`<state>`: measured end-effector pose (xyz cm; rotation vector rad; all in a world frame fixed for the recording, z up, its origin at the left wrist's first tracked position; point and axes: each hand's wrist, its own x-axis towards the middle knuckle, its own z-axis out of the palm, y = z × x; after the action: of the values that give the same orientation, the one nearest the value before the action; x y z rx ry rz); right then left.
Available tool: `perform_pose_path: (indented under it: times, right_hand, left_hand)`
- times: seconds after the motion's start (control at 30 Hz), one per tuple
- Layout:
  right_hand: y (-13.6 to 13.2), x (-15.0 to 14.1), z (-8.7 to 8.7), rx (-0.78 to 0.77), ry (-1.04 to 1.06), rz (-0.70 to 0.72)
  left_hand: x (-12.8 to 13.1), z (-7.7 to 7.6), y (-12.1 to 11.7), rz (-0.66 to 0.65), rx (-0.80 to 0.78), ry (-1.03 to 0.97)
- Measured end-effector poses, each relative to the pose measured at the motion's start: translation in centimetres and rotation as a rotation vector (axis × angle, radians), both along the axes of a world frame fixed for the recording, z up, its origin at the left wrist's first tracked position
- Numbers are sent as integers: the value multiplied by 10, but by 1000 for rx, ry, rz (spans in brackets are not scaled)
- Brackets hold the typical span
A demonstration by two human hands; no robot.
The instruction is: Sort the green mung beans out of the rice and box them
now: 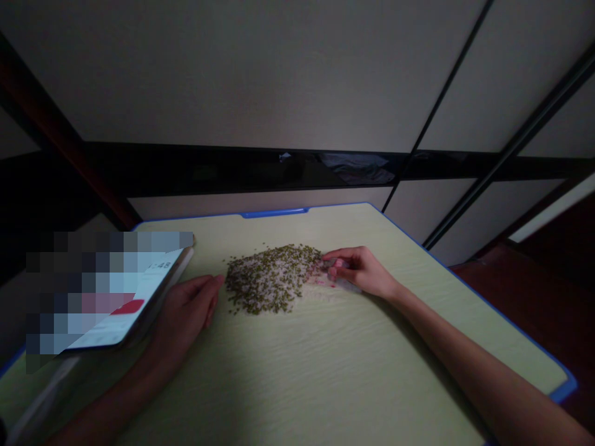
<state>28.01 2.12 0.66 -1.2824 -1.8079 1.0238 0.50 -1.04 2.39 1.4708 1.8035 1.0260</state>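
A low heap of small green beans mixed with pale rice-like grains lies on the table, with some loose beans around its edges. My left hand rests just left of the heap, its fingers curled and thumb pressed against them; whatever they may hold is too small to make out. At the heap's right edge, my right hand has its index finger reaching to the grains and its thumb below. The other fingers are curled, and what they hold is unclear. Under this hand lies a clear plastic piece with red marks.
A lit tablet-like screen, partly blurred out, leans at the table's left. The pale wood-grain table has a blue rim and a blue handle strip at its far edge. Behind it stand cabinet panels with a dark band.
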Motion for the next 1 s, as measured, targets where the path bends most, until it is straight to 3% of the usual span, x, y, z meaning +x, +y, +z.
perform_pose_path:
  times: [0.5, 0.83, 1.0]
  right_hand:
    - [-3, -1, 3, 2, -21, 19]
    - [-2, 9, 13, -18, 86, -95]
    - [-2, 9, 11, 0, 55, -79]
  left_hand:
    - [1, 3, -1, 2, -2, -21]
    - [-1, -1, 0, -5, 0, -29]
    - [0, 0, -1, -4, 11, -7]
